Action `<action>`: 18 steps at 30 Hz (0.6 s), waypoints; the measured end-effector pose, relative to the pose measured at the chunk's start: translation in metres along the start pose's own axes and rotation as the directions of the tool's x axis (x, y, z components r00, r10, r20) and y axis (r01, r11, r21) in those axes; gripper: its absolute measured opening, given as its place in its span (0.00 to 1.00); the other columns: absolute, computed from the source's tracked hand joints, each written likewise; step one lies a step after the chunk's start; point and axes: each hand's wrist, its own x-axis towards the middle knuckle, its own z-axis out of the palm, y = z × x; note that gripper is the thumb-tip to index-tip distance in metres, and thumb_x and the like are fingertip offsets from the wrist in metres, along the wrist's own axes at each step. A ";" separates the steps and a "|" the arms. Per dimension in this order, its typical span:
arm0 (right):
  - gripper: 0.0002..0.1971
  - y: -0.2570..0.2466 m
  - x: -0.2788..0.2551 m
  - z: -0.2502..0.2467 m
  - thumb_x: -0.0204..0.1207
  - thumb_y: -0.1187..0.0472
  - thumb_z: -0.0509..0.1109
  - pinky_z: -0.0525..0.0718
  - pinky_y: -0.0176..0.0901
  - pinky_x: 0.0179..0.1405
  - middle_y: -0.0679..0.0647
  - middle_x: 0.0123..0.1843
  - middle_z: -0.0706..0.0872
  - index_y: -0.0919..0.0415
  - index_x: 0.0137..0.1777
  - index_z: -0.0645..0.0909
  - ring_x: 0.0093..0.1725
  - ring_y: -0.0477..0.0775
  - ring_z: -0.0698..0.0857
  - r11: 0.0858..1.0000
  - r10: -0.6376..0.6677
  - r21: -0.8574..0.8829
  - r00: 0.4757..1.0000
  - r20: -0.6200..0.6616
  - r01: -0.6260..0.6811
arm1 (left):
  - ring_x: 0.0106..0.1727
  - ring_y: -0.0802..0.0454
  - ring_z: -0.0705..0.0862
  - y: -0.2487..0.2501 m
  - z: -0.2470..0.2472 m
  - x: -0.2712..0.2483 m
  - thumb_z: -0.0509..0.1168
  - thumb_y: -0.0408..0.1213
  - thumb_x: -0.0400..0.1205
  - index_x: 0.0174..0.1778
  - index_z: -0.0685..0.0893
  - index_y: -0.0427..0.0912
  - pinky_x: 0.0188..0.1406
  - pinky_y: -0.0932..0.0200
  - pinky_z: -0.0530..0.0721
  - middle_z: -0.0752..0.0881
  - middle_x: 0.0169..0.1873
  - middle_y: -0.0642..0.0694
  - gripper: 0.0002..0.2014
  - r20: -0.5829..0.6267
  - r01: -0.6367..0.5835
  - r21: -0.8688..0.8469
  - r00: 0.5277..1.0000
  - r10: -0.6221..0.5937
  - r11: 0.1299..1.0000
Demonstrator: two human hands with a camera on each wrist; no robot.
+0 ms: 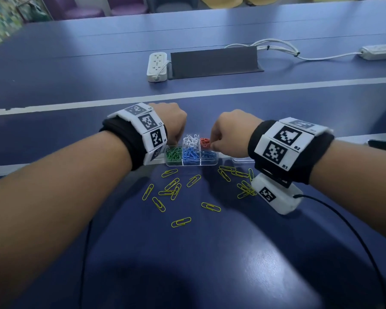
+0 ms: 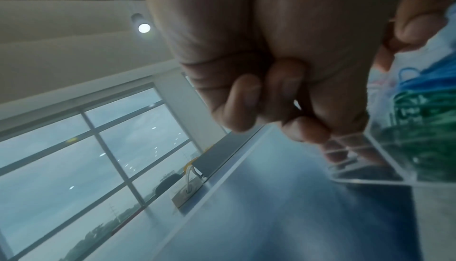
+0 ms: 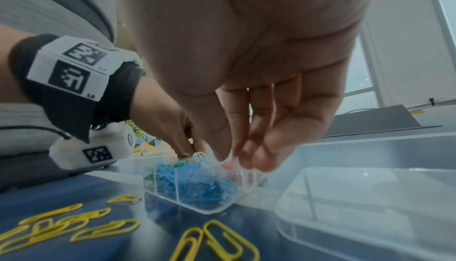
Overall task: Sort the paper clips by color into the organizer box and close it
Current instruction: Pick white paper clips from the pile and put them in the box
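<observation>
Clear organizer box [image 1: 192,163] sits open on a blue counter [image 1: 210,253], between two hands. Its compartments hold green, blue, white and red paper clips. Left hand [image 1: 173,121] grips the box's left end, fingers curled. Right hand [image 1: 231,132] pinches a white paper clip [image 3: 248,182] above the box's right end. Yellow paper clips [image 1: 176,190] lie scattered nearer the person. Clear lid [image 3: 370,206] rests just right of the box.

Blue table [image 1: 210,253] with organizer box [image 1: 192,163], scattered yellow clips [image 1: 181,222], power strip [image 1: 157,66].
</observation>
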 end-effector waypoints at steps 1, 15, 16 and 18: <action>0.10 0.001 0.000 0.001 0.75 0.56 0.68 0.80 0.42 0.44 0.58 0.46 0.90 0.58 0.46 0.89 0.48 0.62 0.87 1.000 0.001 0.002 1.000 0.001 -0.001 | 0.47 0.38 0.88 0.000 -0.001 0.001 0.72 0.38 0.73 0.44 0.92 0.47 0.37 0.56 0.78 0.90 0.46 0.43 0.07 0.016 -0.028 0.028 0.999 0.028 0.999; 0.13 0.004 0.000 0.003 0.75 0.53 0.66 0.81 0.41 0.42 0.58 0.45 0.90 0.59 0.48 0.89 0.46 0.61 0.87 1.000 -0.003 -0.008 1.000 -0.004 0.003 | 0.55 0.39 0.85 -0.016 0.009 0.010 0.66 0.37 0.78 0.51 0.90 0.51 0.51 0.50 0.86 0.86 0.53 0.46 0.10 0.110 -0.210 0.146 0.975 0.196 0.967; 0.13 0.004 0.000 0.003 0.75 0.53 0.67 0.81 0.42 0.42 0.57 0.45 0.90 0.59 0.48 0.89 0.46 0.61 0.87 1.000 -0.003 -0.009 1.000 -0.003 0.003 | 0.55 0.39 0.85 -0.015 0.008 0.010 0.67 0.38 0.78 0.51 0.90 0.52 0.51 0.50 0.86 0.87 0.53 0.45 0.10 0.113 -0.207 0.143 0.975 0.192 0.968; 0.12 0.004 0.001 0.004 0.75 0.53 0.67 0.83 0.43 0.43 0.57 0.44 0.90 0.59 0.47 0.89 0.45 0.61 0.87 1.000 -0.003 -0.014 1.000 0.000 0.003 | 0.54 0.37 0.85 -0.011 0.007 0.012 0.67 0.38 0.77 0.50 0.91 0.48 0.50 0.50 0.85 0.87 0.52 0.43 0.09 0.108 -0.201 0.165 0.977 0.185 0.966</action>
